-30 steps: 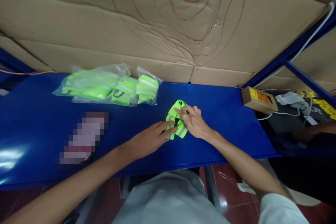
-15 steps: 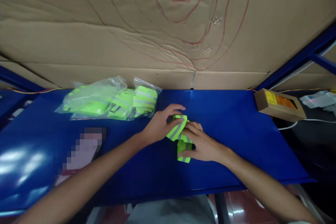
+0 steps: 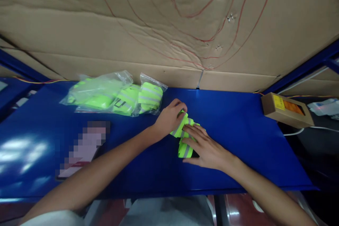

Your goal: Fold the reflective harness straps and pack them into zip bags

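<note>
A neon-green strap with grey reflective stripes (image 3: 184,137) lies folded on the blue table (image 3: 238,141), near its middle. My left hand (image 3: 169,118) is curled over the strap's far end, fingers closed on it. My right hand (image 3: 206,146) lies on the strap's near end with fingers stretched out, pressing it to the table. Part of the strap is hidden under both hands.
Clear plastic bags holding more green reflective straps (image 3: 116,93) lie at the back left. A blurred flat object (image 3: 83,148) rests at the front left. A small cardboard box (image 3: 287,109) sits off the table's right end. A cardboard sheet with red lines (image 3: 169,24) stands behind.
My left hand moved from flat beside the strap to gripping its far end. My right hand shifted nearer and flattened on the strap. The strap is now folded longer toward me.
</note>
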A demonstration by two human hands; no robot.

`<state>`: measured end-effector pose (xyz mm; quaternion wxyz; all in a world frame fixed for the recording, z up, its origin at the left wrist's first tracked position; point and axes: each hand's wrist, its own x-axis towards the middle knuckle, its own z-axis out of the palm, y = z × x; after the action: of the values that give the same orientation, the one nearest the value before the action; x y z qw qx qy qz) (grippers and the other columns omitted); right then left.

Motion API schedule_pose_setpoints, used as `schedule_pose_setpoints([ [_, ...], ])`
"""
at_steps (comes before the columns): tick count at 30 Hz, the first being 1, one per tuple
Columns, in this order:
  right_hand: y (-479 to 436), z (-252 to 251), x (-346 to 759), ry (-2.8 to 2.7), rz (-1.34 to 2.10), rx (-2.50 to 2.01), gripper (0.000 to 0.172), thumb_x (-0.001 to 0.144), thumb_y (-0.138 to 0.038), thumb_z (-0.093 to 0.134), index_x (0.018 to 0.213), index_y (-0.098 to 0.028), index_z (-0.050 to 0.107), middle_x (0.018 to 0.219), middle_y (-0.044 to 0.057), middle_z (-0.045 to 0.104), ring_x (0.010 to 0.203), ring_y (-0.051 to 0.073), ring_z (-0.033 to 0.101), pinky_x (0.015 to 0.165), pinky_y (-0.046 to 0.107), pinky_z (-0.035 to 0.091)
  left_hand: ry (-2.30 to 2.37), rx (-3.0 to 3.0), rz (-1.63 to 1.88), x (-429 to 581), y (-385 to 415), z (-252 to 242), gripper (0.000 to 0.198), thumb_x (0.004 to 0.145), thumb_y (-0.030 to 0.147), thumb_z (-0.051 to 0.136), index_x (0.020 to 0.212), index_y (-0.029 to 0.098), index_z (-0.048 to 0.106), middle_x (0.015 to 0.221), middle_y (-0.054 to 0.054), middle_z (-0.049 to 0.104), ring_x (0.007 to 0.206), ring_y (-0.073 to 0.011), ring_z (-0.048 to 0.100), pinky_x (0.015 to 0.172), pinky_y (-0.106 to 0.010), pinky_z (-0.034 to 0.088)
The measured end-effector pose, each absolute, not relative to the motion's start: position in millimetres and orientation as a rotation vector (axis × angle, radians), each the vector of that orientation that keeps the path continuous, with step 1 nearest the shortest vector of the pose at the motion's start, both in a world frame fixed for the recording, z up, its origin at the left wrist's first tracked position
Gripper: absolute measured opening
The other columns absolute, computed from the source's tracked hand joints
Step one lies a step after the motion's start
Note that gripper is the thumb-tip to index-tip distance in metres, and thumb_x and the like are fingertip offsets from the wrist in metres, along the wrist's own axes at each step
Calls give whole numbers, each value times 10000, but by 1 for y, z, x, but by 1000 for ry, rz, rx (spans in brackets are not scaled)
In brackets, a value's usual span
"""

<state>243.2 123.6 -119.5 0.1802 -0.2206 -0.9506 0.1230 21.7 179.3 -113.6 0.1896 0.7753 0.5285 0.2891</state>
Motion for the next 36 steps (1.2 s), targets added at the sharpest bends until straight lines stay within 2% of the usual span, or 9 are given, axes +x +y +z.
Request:
schedule_pose_setpoints([
  [2,125,-122,241,-2634,315,-597,306,986,-386,632,1182,-159,693,1432,191,614,1432,313,519,1209,545,405,1503,2265,740,21,178,-112,153,987,152,496,967,191,643,1068,-47,609,927,-177,650,842,-308,530],
  [4,127,-123,240,-2556,353,-593,206,1013,-276,569,1140,-180,700,1371,149,668,1361,263,593,1191,504,439,1484,2331,657,19,175,-108,177,1023,192,480,952,178,642,1038,-49,623,902,-177,657,830,-306,529],
  [9,129,-119,238,-2449,572,-708,276,1049,-221,487,1284,-191,629,1338,111,698,1330,221,617,1208,464,428,1418,2494,482,12,159,-98,385,1093,361,374,939,149,656,994,-92,665,893,-204,665,852,-346,525],
  [13,130,-117,240,-2311,810,-896,320,1084,-270,422,1340,-236,612,1362,82,684,1321,200,615,1121,378,498,1605,2582,305,18,144,-102,387,1082,318,349,1064,113,677,1045,-154,673,965,-279,654,856,-421,515],
  [18,135,-121,235,-2134,929,-1043,307,1088,-343,430,1240,-249,680,1196,68,735,1102,187,703,979,335,554,1665,2574,336,24,140,-114,437,1081,299,284,1150,99,667,1137,-170,642,1049,-320,620,884,-466,483],
  [24,141,-137,224,-2114,538,-1096,324,1062,-380,461,1097,-215,737,1438,152,546,1425,286,490,1192,496,417,1643,2523,422,21,137,-123,464,1084,331,247,1158,110,649,1195,-178,612,1136,-336,558,964,-497,425],
  [30,165,-138,228,-2261,530,-1117,473,1058,-449,454,1436,-179,547,1472,191,532,1431,270,487,1185,489,431,1615,2320,521,22,138,-125,493,1076,366,259,1229,113,653,1271,-197,580,1208,-351,517,1051,-554,382],
  [32,176,-136,228,-2357,567,-1060,454,1056,-460,462,1412,-211,596,1392,153,623,1323,265,581,1141,484,464,1560,2220,540,17,146,-124,472,1066,377,301,1224,141,677,1257,-178,602,1173,-321,547,1043,-525,414],
  [36,182,-137,224,-2377,543,-1006,394,1074,-426,430,1290,-257,712,1240,101,721,1136,244,670,1034,448,513,1377,2040,571,-2,166,-123,419,1026,398,398,1130,206,757,1143,-79,697,1059,-215,632,974,-331,497],
])
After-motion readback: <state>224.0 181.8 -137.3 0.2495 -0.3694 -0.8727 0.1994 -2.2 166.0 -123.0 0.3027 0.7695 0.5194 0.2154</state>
